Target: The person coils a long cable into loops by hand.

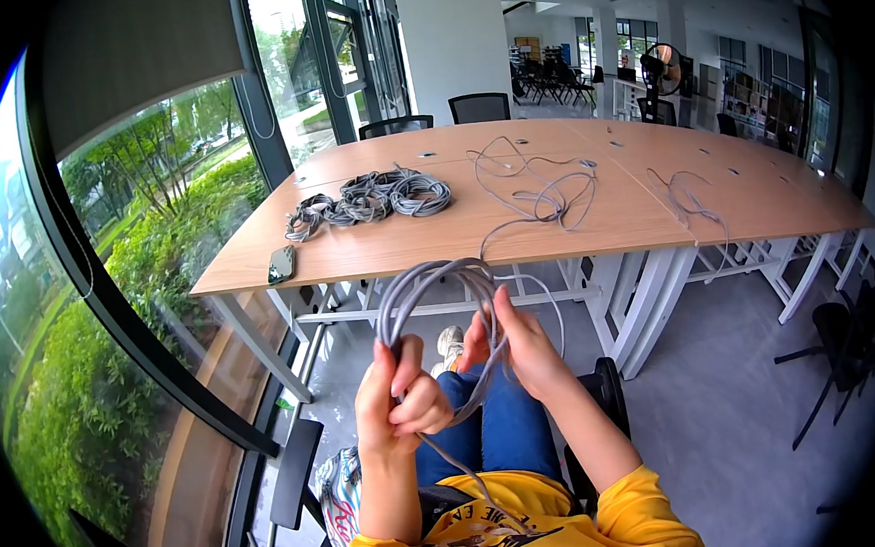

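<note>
A grey cable looped into a coil (431, 272) is held up over my lap, just in front of the table's near edge. My left hand (402, 394) is closed around the coil's left side, and a length of cable hangs below it onto the yellow top. At the coil's right side is my right hand (510, 344), its fingers bent against the loops with the thumb up. From the coil a strand runs up to loose grey cable (553, 201) spread on the wooden table (357, 261).
Several coiled grey cables (378, 197) lie at the table's left, with a dark phone (282, 265) near the edge. Another loose cable (692, 203) lies to the right. Chairs (480, 108) stand behind the table. A black folded chair (843, 344) is at the right, windows at the left.
</note>
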